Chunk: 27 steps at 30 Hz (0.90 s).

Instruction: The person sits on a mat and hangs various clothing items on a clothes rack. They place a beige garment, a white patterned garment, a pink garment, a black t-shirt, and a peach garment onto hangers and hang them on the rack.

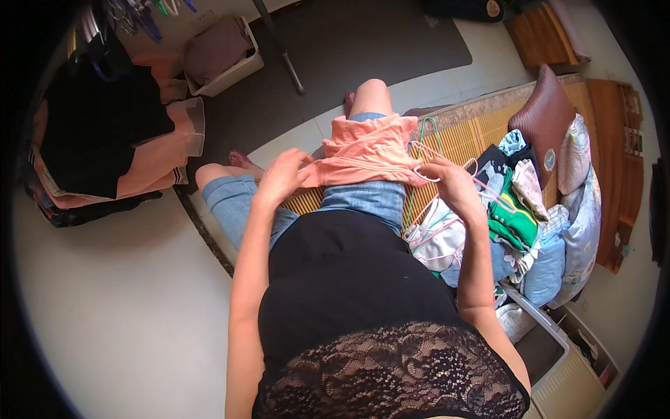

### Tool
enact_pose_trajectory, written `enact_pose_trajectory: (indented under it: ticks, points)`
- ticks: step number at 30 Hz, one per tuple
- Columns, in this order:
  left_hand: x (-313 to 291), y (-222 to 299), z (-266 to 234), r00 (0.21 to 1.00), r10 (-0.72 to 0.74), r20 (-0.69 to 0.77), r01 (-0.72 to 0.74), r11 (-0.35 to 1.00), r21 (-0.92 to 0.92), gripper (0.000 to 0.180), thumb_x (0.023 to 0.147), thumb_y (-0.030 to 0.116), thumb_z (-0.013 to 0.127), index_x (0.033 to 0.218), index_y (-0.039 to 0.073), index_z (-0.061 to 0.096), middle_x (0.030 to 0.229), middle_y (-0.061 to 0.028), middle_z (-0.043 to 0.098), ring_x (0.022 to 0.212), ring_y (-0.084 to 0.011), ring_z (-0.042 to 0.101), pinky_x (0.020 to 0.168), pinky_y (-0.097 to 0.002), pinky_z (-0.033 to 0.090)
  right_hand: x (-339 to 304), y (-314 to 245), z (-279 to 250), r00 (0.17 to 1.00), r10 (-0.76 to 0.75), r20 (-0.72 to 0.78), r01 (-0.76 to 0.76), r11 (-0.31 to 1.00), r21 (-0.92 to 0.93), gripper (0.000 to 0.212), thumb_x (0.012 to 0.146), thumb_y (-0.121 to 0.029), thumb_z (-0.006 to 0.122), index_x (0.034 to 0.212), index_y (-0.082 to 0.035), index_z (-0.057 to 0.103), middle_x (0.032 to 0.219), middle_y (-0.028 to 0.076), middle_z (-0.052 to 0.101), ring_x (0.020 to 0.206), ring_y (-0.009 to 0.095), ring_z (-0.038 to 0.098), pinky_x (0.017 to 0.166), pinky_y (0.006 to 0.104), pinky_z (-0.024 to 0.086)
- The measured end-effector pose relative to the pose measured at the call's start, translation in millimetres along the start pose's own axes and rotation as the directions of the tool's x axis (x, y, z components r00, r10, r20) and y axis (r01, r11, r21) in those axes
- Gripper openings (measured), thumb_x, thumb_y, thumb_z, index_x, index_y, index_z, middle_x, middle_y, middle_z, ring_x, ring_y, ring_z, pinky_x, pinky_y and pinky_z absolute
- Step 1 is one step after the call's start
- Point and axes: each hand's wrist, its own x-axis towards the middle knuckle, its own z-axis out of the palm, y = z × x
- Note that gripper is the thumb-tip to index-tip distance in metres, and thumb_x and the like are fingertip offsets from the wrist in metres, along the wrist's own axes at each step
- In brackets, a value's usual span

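Note:
A coral-orange garment (366,150) lies bunched and partly folded across my lap, over the blue denim shorts (366,199). At its left end, my left hand (283,176) pinches an edge of the cloth. My right hand (450,183) grips the opposite end with curled fingers. A pale loop, perhaps part of a hanger or a strap, shows at those fingertips; which it is I cannot tell. Just beyond the cloth, a green hanger (428,127) stands out over the bamboo mat (474,133). Pink hangers (478,183) lie beside my right wrist.
To the right is a pile of clothes with a green garment (513,218), near a brown cushion (546,119) and pillows (579,209). Black and coral clothes (91,133) hang at the left. A white bin (237,77) and a dark pole (279,49) stand ahead.

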Motion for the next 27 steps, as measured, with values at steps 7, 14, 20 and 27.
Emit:
enact_pose_trajectory:
  ticks: [7,14,20,27]
  points:
    - [32.3,18.5,39.4,0.997,0.048,0.052,-0.035,0.975,-0.219,0.029,0.081,0.017,0.063,0.106,0.004,0.062,0.105,-0.0144,0.063,0.098,-0.0329,0.061,0.086,-0.0412,0.048,11.5,20.5,66.4,0.965,0.052,-0.258,-0.05,0.999,0.015,0.037,0.075,-0.008,0.074,0.109,-0.003,0.062,0.101,0.013,0.064,0.092,0.029,0.062,0.081,0.0367,0.05]
    - [23.2,36.6,20.8,0.999,-0.012,-0.03,0.009,0.993,-0.121,0.027,0.076,0.012,0.066,0.102,0.005,0.061,0.095,-0.0111,0.063,0.089,-0.0331,0.061,0.082,-0.0409,0.048,12.6,38.9,84.7,0.951,0.169,-0.258,-0.129,0.978,0.164,0.033,0.07,-0.007,0.074,0.102,-0.009,0.063,0.088,0.008,0.064,0.088,0.026,0.062,0.075,0.0377,0.05]
    - [12.5,56.6,4.7,0.987,0.008,-0.158,-0.025,0.994,-0.109,0.026,0.071,0.004,0.069,0.093,0.006,0.055,0.086,-0.0093,0.059,0.084,-0.0307,0.06,0.08,-0.0395,0.047,12.0,42.8,72.3,0.98,0.067,-0.188,-0.059,0.997,0.048,0.022,0.072,-0.009,0.074,0.09,-0.006,0.063,0.083,0.009,0.064,0.081,0.026,0.061,0.072,0.0362,0.049]
    - [9.2,81.4,-19.2,0.862,0.239,-0.448,-0.235,0.97,0.066,0.024,0.066,0.003,0.071,0.082,0.005,0.054,0.078,-0.009,0.055,0.081,-0.0277,0.059,0.077,-0.039,0.046,-0.9,3.7,11.4,0.885,0.026,-0.465,0.022,0.995,0.097,0.019,0.071,-0.004,0.071,0.086,-0.007,0.06,0.074,0.008,0.06,0.07,0.026,0.06,0.062,0.0356,0.049]
